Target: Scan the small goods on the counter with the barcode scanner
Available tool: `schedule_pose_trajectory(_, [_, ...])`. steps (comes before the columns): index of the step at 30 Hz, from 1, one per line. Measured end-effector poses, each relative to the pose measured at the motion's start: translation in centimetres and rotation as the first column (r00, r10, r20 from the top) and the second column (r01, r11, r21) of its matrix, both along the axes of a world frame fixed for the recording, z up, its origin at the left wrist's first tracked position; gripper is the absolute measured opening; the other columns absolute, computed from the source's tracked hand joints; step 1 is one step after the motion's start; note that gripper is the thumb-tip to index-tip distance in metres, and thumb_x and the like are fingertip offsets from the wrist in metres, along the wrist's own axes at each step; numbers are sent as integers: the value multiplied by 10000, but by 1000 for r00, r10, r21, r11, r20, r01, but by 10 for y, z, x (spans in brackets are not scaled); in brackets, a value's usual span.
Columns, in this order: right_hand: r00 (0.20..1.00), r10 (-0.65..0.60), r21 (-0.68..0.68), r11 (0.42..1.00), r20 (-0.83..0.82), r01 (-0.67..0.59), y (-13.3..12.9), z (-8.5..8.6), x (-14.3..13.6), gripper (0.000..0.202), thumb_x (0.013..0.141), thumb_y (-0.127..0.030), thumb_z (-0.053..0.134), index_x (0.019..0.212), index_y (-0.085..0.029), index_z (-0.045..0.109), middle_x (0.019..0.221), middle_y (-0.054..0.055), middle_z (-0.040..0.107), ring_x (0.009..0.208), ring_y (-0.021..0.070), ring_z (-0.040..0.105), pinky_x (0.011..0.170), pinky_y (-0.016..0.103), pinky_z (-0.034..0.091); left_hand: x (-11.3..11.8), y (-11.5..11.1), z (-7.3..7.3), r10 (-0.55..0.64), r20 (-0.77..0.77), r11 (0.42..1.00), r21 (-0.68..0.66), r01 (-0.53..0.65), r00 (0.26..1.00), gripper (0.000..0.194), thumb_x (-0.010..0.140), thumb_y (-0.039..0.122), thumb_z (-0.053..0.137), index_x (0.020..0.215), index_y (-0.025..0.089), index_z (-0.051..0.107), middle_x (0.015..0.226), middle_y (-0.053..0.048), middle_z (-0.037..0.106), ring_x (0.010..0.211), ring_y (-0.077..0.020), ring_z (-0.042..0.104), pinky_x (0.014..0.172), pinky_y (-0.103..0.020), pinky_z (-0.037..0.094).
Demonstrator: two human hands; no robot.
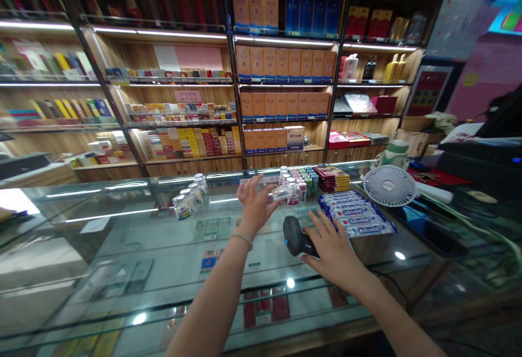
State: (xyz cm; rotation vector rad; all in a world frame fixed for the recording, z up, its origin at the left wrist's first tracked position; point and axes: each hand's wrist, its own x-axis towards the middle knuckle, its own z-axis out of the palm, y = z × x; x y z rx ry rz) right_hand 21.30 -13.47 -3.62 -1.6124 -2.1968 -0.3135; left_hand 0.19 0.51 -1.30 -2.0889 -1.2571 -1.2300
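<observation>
My left hand (256, 202) reaches over the glass counter. Its thumb and index finger pinch a small clear bottle (281, 192), tilted on its side, while the other fingers are spread. Just behind it stand a few similar small bottles with white caps (294, 198). My right hand (336, 248) hovers around the handle of a black barcode scanner (294, 236), fingers spread and not closed round it. The scanner's head points left. Left of my left hand, a row of several small capped bottles (191, 196) stands on the glass.
Blue-and-white packs (356, 213) lie right of the scanner, with red and yellow packs (332, 179) behind. A white fan (389, 186) and a green-lidded bottle (396, 153) stand farther right. Stocked shelves (285, 85) line the wall. A cable (391, 281) trails near my right forearm.
</observation>
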Motion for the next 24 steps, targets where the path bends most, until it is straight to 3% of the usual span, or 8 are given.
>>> schedule_pose_trajectory(7, [993, 18, 26, 1000, -114, -15, 0, 0, -6, 308, 802, -281, 673, 1101, -204, 676, 1568, 125, 416, 1458, 353, 335, 1146, 573, 317, 0, -1, 1, 4, 0, 1000, 8, -4, 1000, 399, 753, 459, 794, 1127, 356, 705, 1471, -89, 482, 1368, -323, 406, 1175, -545, 152])
schedule_pose_trajectory(11, [948, 64, -24, 997, -313, -75, -11, 12, 0, 362, 802, -249, 618, 1163, -215, 631, 1543, 119, 445, 1305, 296, 543, 1029, 458, 482, 0, -3, 2, 11, 10, 1000, 0, -11, 1000, 402, 747, 446, 800, 1126, 353, 705, 1462, -81, 489, 1355, -317, 418, 1186, -540, 146])
schedule_pose_trajectory(15, [851, 57, -71, 991, -522, -109, -26, 26, 9, 431, 848, -326, 548, 1265, -219, 558, 1230, 108, 691, 1103, 269, 674, 911, 410, 535, -1, -4, 2, 20, 17, 1000, -10, -19, 1000, 418, 737, 449, 808, 1131, 355, 704, 1461, -80, 490, 1357, -316, 413, 1188, -541, 143])
schedule_pose_trajectory(17, [816, 14, -100, 991, -578, -88, -32, 33, 12, 426, 854, -366, 535, 1254, -219, 550, 1082, 92, 742, 1017, 281, 703, 859, 407, 543, -1, -4, 3, 22, 16, 1000, -10, -22, 1000, 411, 744, 452, 801, 1131, 353, 704, 1463, -81, 490, 1359, -315, 410, 1186, -542, 145])
schedule_pose_trajectory(21, [830, -48, -105, 994, -556, -13, -37, 40, 15, 488, 828, -357, 551, 1305, -258, 512, 1018, 63, 759, 948, 295, 720, 803, 399, 535, -1, -5, 3, 22, 11, 1000, -12, -22, 1000, 410, 750, 448, 796, 1136, 351, 701, 1468, -85, 487, 1369, -319, 401, 1183, -547, 152])
schedule_pose_trajectory(24, [867, -143, -117, 988, -478, 98, -36, 39, 15, 455, 787, -333, 569, 1236, -258, 565, 924, 59, 766, 887, 313, 729, 722, 375, 526, 0, -5, 4, 24, 17, 1000, -18, -24, 1000, 408, 741, 442, 803, 1126, 348, 708, 1465, -83, 491, 1363, -327, 410, 1186, -550, 149])
